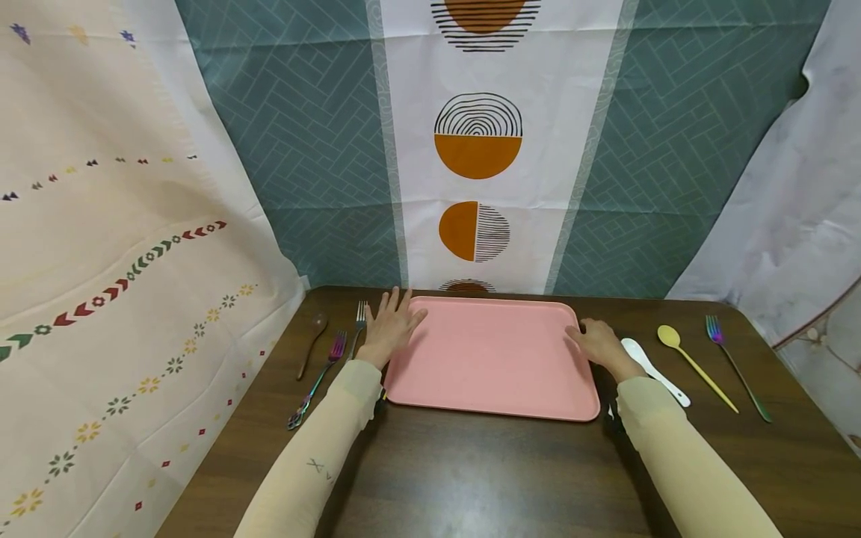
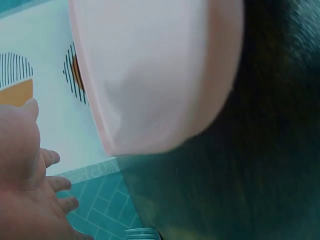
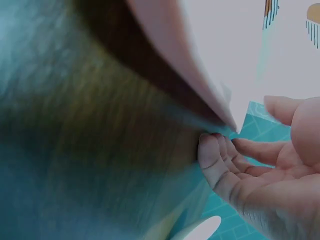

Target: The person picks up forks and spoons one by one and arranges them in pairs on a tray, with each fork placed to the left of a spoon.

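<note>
A pink rectangular tray (image 1: 491,359) lies flat on the dark wooden table. At its left edge is my left hand (image 1: 392,326), fingers spread and straight; in the left wrist view this hand (image 2: 30,180) appears apart from the tray (image 2: 145,75). My right hand (image 1: 601,345) is at the tray's right edge with its fingers loosely bent. The right wrist view shows the fingertips of the right hand (image 3: 265,165) close to the tray's corner (image 3: 220,95), with nothing between thumb and fingers; whether they touch it I cannot tell.
Left of the tray lie a brown spoon (image 1: 312,346), a rainbow-coloured fork (image 1: 324,375) and a silver fork (image 1: 359,323). On the right are a white spoon (image 1: 655,372), a yellow spoon (image 1: 696,366) and a purple-and-green fork (image 1: 738,368). Patterned cloths (image 1: 303,149) hang behind the table (image 1: 484,478).
</note>
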{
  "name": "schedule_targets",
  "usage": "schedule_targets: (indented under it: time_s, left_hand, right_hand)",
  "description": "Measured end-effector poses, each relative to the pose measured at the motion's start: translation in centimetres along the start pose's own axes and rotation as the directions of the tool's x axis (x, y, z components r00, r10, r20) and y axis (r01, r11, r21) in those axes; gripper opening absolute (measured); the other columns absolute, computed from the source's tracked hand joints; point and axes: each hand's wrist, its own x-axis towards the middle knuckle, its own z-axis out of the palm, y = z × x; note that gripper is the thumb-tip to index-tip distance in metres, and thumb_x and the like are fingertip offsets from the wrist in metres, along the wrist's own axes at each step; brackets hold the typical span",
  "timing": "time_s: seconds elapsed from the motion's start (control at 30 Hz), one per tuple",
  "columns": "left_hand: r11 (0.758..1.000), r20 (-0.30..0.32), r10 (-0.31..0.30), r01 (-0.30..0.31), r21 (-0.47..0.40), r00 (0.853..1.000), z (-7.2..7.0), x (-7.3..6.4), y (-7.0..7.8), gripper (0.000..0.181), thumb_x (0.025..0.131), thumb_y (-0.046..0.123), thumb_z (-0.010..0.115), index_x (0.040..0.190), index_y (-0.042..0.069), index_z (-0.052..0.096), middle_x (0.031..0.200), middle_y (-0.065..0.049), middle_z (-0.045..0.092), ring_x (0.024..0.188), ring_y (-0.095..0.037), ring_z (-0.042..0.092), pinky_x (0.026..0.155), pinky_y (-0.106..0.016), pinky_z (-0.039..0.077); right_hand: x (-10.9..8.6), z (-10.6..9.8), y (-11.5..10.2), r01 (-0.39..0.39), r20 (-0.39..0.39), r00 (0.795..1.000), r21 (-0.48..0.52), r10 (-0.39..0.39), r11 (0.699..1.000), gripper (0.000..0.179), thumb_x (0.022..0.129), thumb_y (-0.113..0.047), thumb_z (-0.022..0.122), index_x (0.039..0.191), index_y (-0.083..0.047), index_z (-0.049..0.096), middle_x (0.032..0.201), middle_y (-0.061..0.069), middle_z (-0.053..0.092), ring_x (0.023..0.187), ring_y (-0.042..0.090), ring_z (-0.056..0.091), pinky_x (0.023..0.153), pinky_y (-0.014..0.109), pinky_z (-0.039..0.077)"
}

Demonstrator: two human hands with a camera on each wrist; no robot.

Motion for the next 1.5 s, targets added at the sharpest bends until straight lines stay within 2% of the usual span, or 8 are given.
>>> schedule_targets:
  time_s: [0.13, 0.23, 0.4, 0.77, 1.03, 1.17, 1.4, 1.5]
  left_hand:
    - [1.000, -0.011, 0.008, -0.008, -0.015, 1.000, 0.2, 0.0, -0.2, 0.075, 0.108, 0.060, 0.035, 0.168, 0.016, 0.021, 0.173, -0.016, 0.011, 0.159, -0.038, 0.010, 0.120, -0.072, 0.005]
    - [1.000, -0.017, 0.009, -0.010, -0.020, 1.000, 0.5, -0.1, -0.3, 0.075, 0.108, 0.060, 0.035, 0.167, 0.015, 0.023, 0.173, -0.016, 0.012, 0.158, -0.039, 0.011, 0.119, -0.072, 0.007]
    - [1.000, -0.019, 0.015, -0.015, -0.014, 1.000, 0.6, -0.4, -0.6, 0.075, 0.108, 0.060, 0.033, 0.167, 0.014, 0.022, 0.172, -0.018, 0.013, 0.158, -0.039, 0.012, 0.119, -0.072, 0.009]
    - [0.998, -0.025, 0.007, -0.008, -0.062, 1.000, 0.5, -0.4, -2.1, 0.077, 0.108, 0.062, 0.032, 0.168, 0.016, 0.019, 0.172, -0.018, 0.012, 0.159, -0.038, 0.008, 0.118, -0.073, 0.007]
    - [0.995, -0.011, -0.028, 0.026, -0.093, 1.000, -0.8, -1.0, -2.2, 0.076, 0.108, 0.062, 0.033, 0.168, 0.018, 0.018, 0.172, -0.018, 0.013, 0.158, -0.038, 0.014, 0.120, -0.071, 0.011]
    - [0.993, -0.040, -0.031, 0.026, -0.113, 0.999, -1.5, -1.7, -2.2, 0.072, 0.109, 0.055, 0.037, 0.167, 0.013, 0.024, 0.171, -0.021, 0.018, 0.156, -0.043, 0.019, 0.119, -0.071, 0.013]
    - [0.992, -0.067, -0.017, 0.008, -0.127, 0.998, -2.2, -2.4, -2.7, 0.068, 0.111, 0.049, 0.037, 0.165, 0.010, 0.028, 0.169, -0.024, 0.020, 0.154, -0.047, 0.021, 0.117, -0.073, 0.016]
    - [0.991, -0.070, -0.007, -0.002, -0.133, 0.998, -2.5, -2.8, -3.5, 0.068, 0.111, 0.050, 0.036, 0.165, 0.009, 0.027, 0.169, -0.024, 0.019, 0.154, -0.047, 0.021, 0.116, -0.074, 0.016]
  right_hand:
    - [-0.1, -0.1, 0.0, -0.003, -0.018, 1.000, -0.014, 0.003, 1.000, 0.057, 0.107, -0.021, 0.043, 0.140, 0.025, 0.042, 0.140, 0.045, 0.047, 0.124, 0.057, 0.052, 0.100, 0.061, 0.048]
    - [0.0, -0.1, 0.1, -0.027, -0.011, 1.000, 0.012, 0.027, 1.000, 0.053, 0.100, -0.014, 0.045, 0.140, 0.022, 0.046, 0.133, 0.042, 0.054, 0.097, 0.045, 0.067, 0.079, 0.049, 0.059]
    - [0.1, 0.0, 0.4, -0.060, 0.000, 0.998, 0.062, 0.060, 0.996, 0.059, 0.088, -0.003, 0.051, 0.142, 0.020, 0.044, 0.123, 0.039, 0.059, 0.060, 0.023, 0.066, 0.054, 0.034, 0.057]
    - [0.4, 0.3, 1.0, -0.045, -0.027, 0.998, 0.107, 0.048, 0.993, 0.055, 0.087, -0.001, 0.050, 0.139, 0.019, 0.048, 0.115, 0.037, 0.062, 0.058, 0.021, 0.065, 0.054, 0.034, 0.058]
    - [0.7, 0.4, 1.0, -0.033, -0.052, 0.998, 0.116, 0.039, 0.993, 0.054, 0.087, -0.001, 0.049, 0.137, 0.019, 0.049, 0.114, 0.037, 0.063, 0.068, 0.029, 0.067, 0.054, 0.034, 0.057]
    - [0.9, 0.5, 1.1, -0.028, -0.054, 0.998, 0.136, 0.036, 0.990, 0.055, 0.087, -0.001, 0.049, 0.138, 0.019, 0.049, 0.114, 0.037, 0.064, 0.061, 0.025, 0.067, 0.053, 0.034, 0.057]
    - [1.0, 0.4, 1.6, -0.026, -0.042, 0.998, 0.248, 0.037, 0.968, 0.058, 0.084, 0.003, 0.050, 0.139, 0.021, 0.046, 0.070, 0.014, 0.065, 0.046, 0.015, 0.062, 0.048, 0.033, 0.056]
    - [1.0, 0.6, 1.8, -0.011, -0.036, 0.999, 0.268, 0.022, 0.963, 0.059, 0.083, 0.004, 0.051, 0.140, 0.022, 0.044, 0.064, 0.008, 0.061, 0.046, 0.014, 0.061, 0.048, 0.033, 0.056]
